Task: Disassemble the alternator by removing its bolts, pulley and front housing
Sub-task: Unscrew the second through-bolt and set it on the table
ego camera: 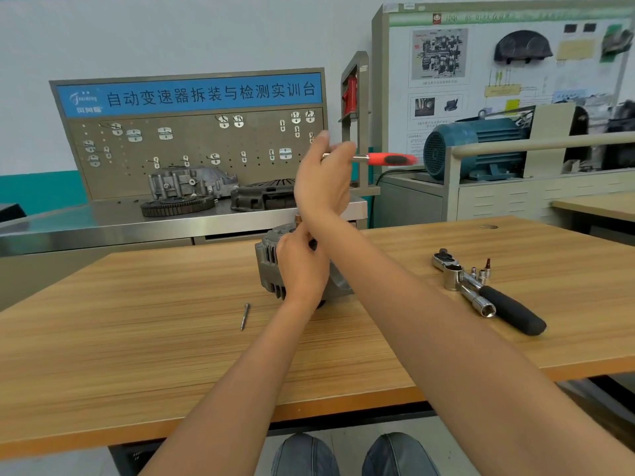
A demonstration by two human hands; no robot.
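Furthest left of our fingers, a loose bolt [244,316] lies alone on the desk [137,321], below and left of the left hand. Our left hand [302,266] comes next, its fingers curled and pressed against the top of the alternator [269,266], which stands on its edge near the desk's middle; what the fingertips pinch there, if anything, we cannot tell. The finned cast housing looks heavy, stiff and a little greasy, so we judge it best held low around the ribbed rim, where the slots give purchase, rather than by the shaft end. Above these fingers, our right hand [323,180] crosses over the left wrist, its fingers wrapped round the metal shank of a red-handled driver [388,159] that points right. Well right of both hands, a ratchet wrench [488,293] with sockets [481,273] rests on the desk.
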